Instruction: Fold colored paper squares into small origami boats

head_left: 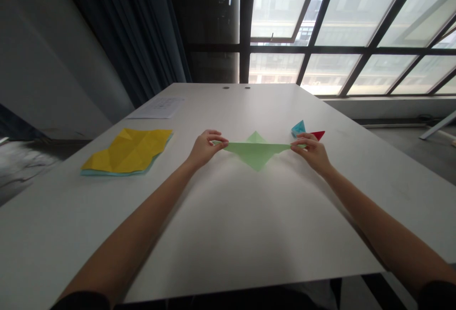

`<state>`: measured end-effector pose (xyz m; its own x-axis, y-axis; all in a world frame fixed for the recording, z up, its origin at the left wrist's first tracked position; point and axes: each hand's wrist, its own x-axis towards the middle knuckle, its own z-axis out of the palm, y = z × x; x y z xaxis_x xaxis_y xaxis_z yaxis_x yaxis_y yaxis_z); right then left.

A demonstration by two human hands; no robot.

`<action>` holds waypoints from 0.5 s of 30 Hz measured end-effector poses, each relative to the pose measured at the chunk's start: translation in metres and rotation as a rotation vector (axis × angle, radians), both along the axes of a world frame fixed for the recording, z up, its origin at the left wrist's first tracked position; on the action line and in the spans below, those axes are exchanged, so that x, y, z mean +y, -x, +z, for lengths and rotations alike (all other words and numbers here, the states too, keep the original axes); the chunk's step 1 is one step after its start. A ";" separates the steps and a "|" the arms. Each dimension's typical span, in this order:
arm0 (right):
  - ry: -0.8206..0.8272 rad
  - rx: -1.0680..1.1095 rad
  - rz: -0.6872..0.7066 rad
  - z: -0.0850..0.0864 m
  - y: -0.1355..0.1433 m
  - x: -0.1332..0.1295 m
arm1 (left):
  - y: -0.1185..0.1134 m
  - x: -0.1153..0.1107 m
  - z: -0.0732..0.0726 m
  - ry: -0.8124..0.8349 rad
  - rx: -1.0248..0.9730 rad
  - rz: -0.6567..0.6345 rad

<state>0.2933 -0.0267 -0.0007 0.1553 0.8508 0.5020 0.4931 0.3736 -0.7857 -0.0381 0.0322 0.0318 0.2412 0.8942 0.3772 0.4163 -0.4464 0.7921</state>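
Observation:
A light green sheet of folded paper is stretched between my two hands over the middle of the white table. Its top edge runs straight from hand to hand, with one point sticking up behind and another hanging down in front. My left hand pinches the left corner between thumb and fingers. At the opposite corner, my right hand has a similar pinch. Just behind the right hand lie a blue folded paper piece and a red one, the red partly hidden by the fingers.
On the left of the white table lies a creased yellow sheet on top of light blue paper. Farther back is a printed white sheet. Two round dark holes mark the far end, near a dark curtain and windows.

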 end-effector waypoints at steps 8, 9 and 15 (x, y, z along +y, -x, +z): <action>0.137 0.538 0.146 0.006 0.012 -0.004 | 0.000 -0.006 0.019 0.116 -0.096 -0.091; 0.170 0.544 0.146 0.004 0.014 -0.004 | 0.002 -0.004 0.016 0.139 -0.076 -0.091; 0.381 0.067 0.079 -0.017 0.024 -0.003 | 0.003 0.001 -0.010 0.129 0.407 -0.055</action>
